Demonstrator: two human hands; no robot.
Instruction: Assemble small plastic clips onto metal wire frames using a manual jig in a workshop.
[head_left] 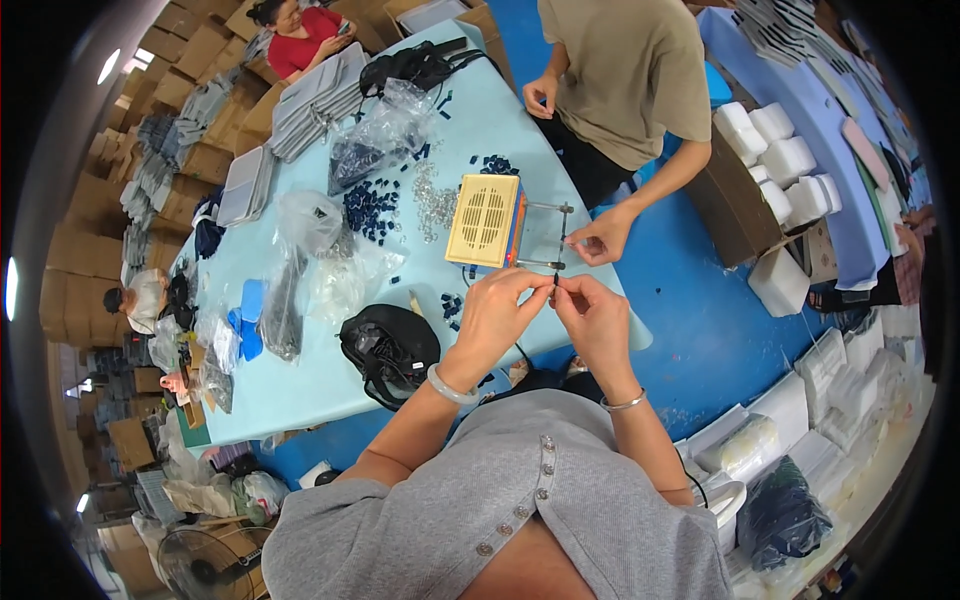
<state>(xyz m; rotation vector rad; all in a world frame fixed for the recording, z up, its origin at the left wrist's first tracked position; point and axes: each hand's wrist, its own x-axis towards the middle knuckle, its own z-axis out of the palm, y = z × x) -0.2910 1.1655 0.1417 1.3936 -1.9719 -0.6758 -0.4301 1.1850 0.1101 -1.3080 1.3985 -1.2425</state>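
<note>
My left hand [500, 312] and my right hand [594, 316] meet at the table's right edge, fingertips pinched together. Between them is a small, thin black piece [556, 281]; its exact kind is too small to make out. Just beyond my fingers stands a box-shaped device [484, 222] with a slotted yellow top and an orange and blue side. Two metal rods stick out of its right side, with a dark upright bar [563, 236] across their ends. A co-worker's hand [603, 238] pinches close to that bar, and their other hand [541, 96] hangs farther back.
Small dark blue pieces [370, 211] and clear pieces [433, 203] lie heaped left of the device. A black bag [390, 352] sits by my left forearm. Grey folded items [318, 100] are stacked at the far left. A cardboard box [735, 190] stands at the right.
</note>
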